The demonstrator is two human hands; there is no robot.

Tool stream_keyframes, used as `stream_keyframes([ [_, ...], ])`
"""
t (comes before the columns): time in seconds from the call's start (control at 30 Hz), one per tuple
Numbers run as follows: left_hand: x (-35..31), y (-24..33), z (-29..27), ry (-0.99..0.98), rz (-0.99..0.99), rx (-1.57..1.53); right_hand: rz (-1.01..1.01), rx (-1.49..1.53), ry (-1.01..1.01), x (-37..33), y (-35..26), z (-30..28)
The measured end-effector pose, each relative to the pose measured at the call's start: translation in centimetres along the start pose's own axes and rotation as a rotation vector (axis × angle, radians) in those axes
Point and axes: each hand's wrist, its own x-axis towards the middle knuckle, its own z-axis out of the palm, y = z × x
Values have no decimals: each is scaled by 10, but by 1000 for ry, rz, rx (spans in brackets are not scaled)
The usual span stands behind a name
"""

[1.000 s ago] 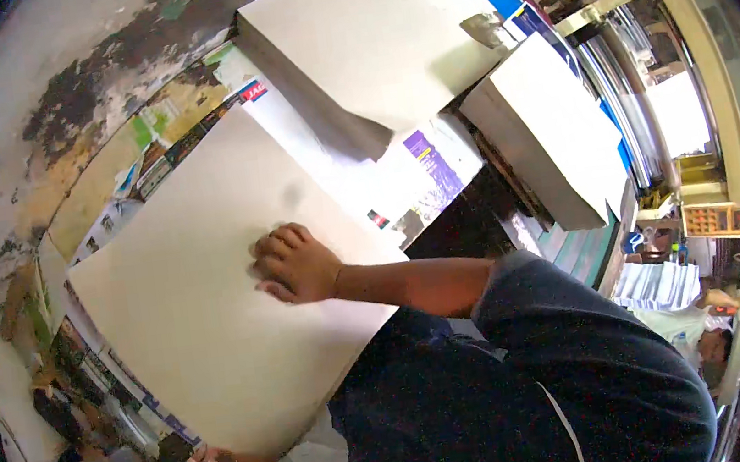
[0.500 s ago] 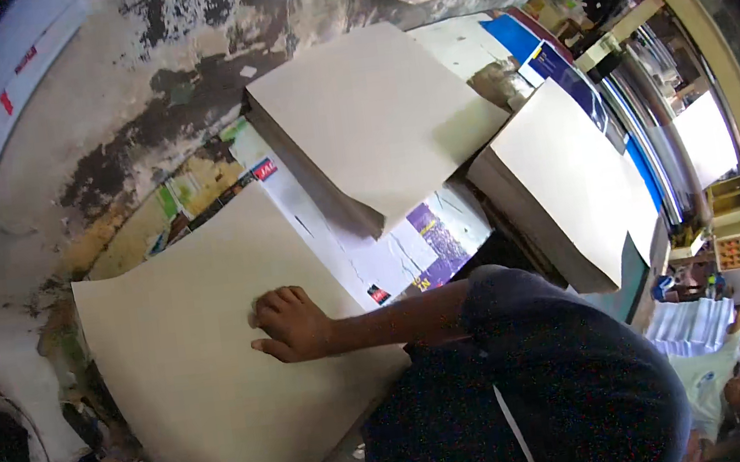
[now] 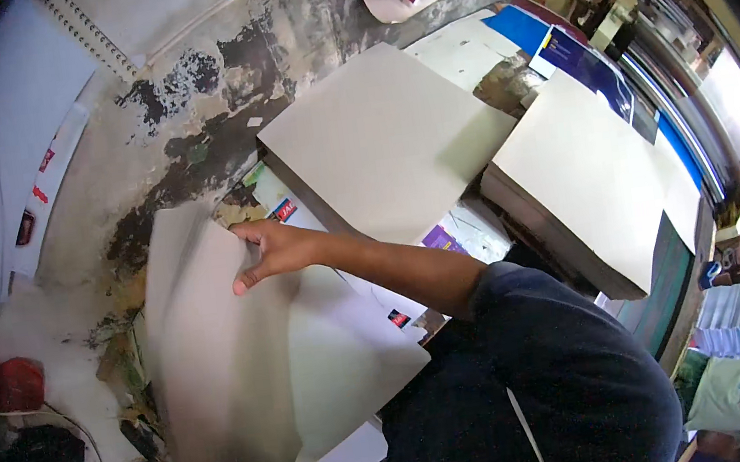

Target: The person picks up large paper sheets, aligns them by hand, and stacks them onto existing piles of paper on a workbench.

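Note:
A large pale sheet of paper [image 3: 220, 360] is lifted and bowed on the left, with a lighter flat area [image 3: 348, 354] beside its curl. My right hand [image 3: 270, 248] grips its upper edge, the thumb lying on the near face and the fingers partly hidden behind the edge. Beyond my forearm a thick stack of large pale sheets [image 3: 386, 137] lies against the wall. A second thick stack [image 3: 581, 177] stands to its right. My left hand is not clearly visible; only a small brownish patch shows below the sheet's lower edge.
A stained, peeling wall [image 3: 214, 93] runs behind the stacks. Printed papers [image 3: 440, 239] lie under and between them. A black bag [image 3: 44, 456] and a red object [image 3: 17, 383] are at far left. At right are a metal roller machine [image 3: 663, 130], bundled papers [image 3: 739, 315] and a person's light shirt [image 3: 735, 385].
The sheet lay spread under my right hand; now its edge is raised and curled. My right hand has moved up and taken hold of the edge. The view has shifted slightly.

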Motion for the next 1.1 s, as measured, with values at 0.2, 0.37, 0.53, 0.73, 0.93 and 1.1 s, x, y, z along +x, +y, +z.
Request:
stream_keyframes([
  [0.2,-11,37,16,-27,-798,-430,-22,28,79,4,2,6],
  [0.37,-28,35,76,-105,-806,-842,-17,138,100,5,9,4],
  [0.53,-21,33,117,-203,-816,-1076,37,-33,219,-2,5,43],
  [0.73,33,46,163,-305,-760,-1237,230,-428,649,-98,-43,50],
  [0.93,175,115,213,-455,-472,-1316,584,-55,960,-224,-77,9],
  [1.1,331,337,269,-509,216,-1314,280,262,1295,-320,-39,-33],
])
